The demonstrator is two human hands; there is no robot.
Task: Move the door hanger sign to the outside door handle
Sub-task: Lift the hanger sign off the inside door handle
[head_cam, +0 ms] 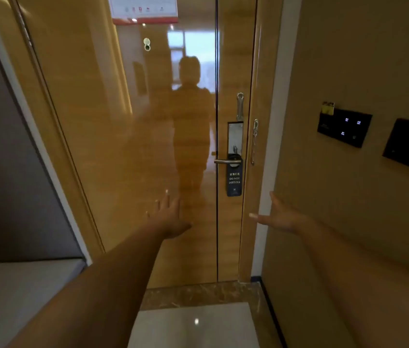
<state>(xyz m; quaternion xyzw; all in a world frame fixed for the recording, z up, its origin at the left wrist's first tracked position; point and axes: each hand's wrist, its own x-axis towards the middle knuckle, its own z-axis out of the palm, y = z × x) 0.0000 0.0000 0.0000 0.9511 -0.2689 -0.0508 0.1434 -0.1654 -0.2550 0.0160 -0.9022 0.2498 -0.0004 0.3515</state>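
Door hanger sign [234, 181]: dark blue, white "DO NOT DISTURB" lettering, hanging upright from the inside door handle [226, 161].

The notice [144, 10] at the upper middle of the frame is cut off by the top edge, its print too small to read. The door hanger sign [234, 180] right of centre loses its upper part behind the door handle [227, 161]; its lowest emblem is blurred.
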